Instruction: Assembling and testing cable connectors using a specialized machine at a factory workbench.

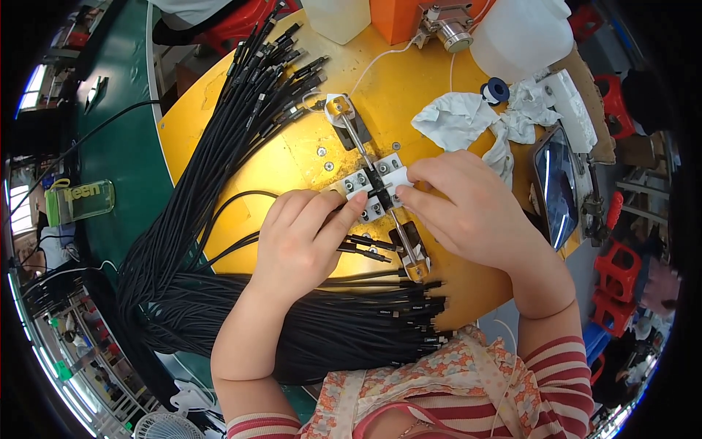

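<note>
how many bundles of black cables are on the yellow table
2. One bundle fans from the table's upper left down its left side; the other lies across the near edge, under the left hand. A few loose cables lie apart near the metal jig.

Round table [219, 95] with a metal fixture [376, 189] mounted at its centre. Left hand [303, 245] rests just left of the fixture, fingertips touching it; right hand [468, 208] lies to its right, fingers on its block. Two loose cables [365, 249] lie between the left hand and the fixture's near end. One cable bundle [241, 124] runs from the far left edge toward the person; a second bundle [351, 322] lies across the near edge. A crumpled cloth [457, 121] lies behind the right hand, a phone [557, 186] to its right, and containers [523, 33] stand along the far edge.
</note>
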Demonstrator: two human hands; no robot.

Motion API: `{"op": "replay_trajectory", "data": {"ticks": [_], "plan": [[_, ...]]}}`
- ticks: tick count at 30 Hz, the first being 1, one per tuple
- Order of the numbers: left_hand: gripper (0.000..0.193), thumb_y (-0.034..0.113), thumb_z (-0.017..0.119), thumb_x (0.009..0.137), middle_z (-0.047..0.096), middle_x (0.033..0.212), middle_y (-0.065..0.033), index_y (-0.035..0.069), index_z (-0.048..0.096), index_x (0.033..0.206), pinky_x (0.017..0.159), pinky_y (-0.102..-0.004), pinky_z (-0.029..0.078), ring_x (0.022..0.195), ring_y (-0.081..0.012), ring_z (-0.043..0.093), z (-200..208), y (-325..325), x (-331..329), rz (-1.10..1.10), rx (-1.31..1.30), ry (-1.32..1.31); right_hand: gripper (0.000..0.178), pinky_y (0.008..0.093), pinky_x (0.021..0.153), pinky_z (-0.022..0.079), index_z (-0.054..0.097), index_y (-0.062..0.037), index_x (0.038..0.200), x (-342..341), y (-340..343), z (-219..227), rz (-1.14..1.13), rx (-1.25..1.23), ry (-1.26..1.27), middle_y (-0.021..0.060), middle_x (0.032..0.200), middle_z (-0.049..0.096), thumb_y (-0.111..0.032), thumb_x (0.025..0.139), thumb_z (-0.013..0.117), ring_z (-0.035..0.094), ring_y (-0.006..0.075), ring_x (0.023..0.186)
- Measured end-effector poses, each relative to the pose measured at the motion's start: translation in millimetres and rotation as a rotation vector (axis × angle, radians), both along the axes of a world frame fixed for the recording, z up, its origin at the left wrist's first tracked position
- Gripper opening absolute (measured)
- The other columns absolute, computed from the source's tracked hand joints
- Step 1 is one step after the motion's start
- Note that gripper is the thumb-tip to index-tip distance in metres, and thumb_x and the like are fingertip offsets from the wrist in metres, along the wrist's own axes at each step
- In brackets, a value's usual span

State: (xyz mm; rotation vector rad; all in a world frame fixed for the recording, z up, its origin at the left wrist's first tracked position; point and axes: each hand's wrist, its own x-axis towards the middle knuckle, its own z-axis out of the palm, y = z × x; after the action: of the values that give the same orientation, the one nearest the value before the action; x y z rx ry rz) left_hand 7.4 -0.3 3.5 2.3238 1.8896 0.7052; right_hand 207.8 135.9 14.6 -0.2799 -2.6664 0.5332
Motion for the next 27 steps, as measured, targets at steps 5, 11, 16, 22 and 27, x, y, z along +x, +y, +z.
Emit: {"op": "replay_trajectory", "data": {"ticks": [5,11,16,22,27], "plan": [[0.048,-0.002,0.067,0.063,0.061,0.091,-0.0054,0.007,0.071,0.109,0.072,-0.0360,0.047,0.084,-0.0249,0.059,-1,2,-3,-0.003,0.018,-0.014,0.019,0.0352,0.074,0.046,0.068,0.0002,0.094,-1,0,0,0.019,-0.012,0.002,0.0083,0.092,0.059,-0.009,0.078,0.063,0.059,0.0235,0.084],[0.045,0.006,0.070,0.061,0.060,0.074,-0.0015,0.007,0.071,0.106,0.060,-0.0327,0.045,0.065,-0.0188,0.057,30,-11,-5,-0.057,0.054,-0.155,0.023,0.0362,0.074,0.047,0.066,-0.0035,0.097,2,-2,9,0.050,-0.201,0.064,0.0080,0.091,0.059,-0.009,0.075,0.070,0.058,0.0252,0.085],[0.051,0.001,0.072,0.059,0.057,0.068,-0.0057,0.003,0.067,0.110,0.054,-0.0338,0.048,0.058,-0.0221,0.058,35,-20,7,-0.095,-0.261,-0.408,0.029,0.0389,0.076,0.048,0.062,-0.0083,0.100,2,-19,15,0.303,-0.587,0.153,0.0072,0.092,0.060,-0.010,0.074,0.075,0.061,0.0285,0.084],[0.034,0.005,0.076,0.068,0.060,0.072,-0.0080,0.000,0.068,0.101,0.052,-0.0333,0.047,0.057,-0.0235,0.058,22,-17,9,-0.058,-0.152,-0.496,0.015,0.0339,0.062,0.050,0.065,-0.0046,0.089,-1,-15,8,0.151,-0.664,0.239,0.0088,0.083,0.065,0.000,0.075,0.069,0.063,0.0269,0.073],[0.029,0.004,0.076,0.069,0.060,0.072,-0.0070,0.000,0.068,0.096,0.052,-0.0326,0.047,0.058,-0.0234,0.059,22,-13,13,-0.078,-0.174,-0.215,0.018,0.0356,0.065,0.052,0.066,-0.0040,0.089,0,-10,-1,0.223,-0.541,0.241,0.0091,0.085,0.065,-0.001,0.073,0.070,0.064,0.0271,0.077]]}}
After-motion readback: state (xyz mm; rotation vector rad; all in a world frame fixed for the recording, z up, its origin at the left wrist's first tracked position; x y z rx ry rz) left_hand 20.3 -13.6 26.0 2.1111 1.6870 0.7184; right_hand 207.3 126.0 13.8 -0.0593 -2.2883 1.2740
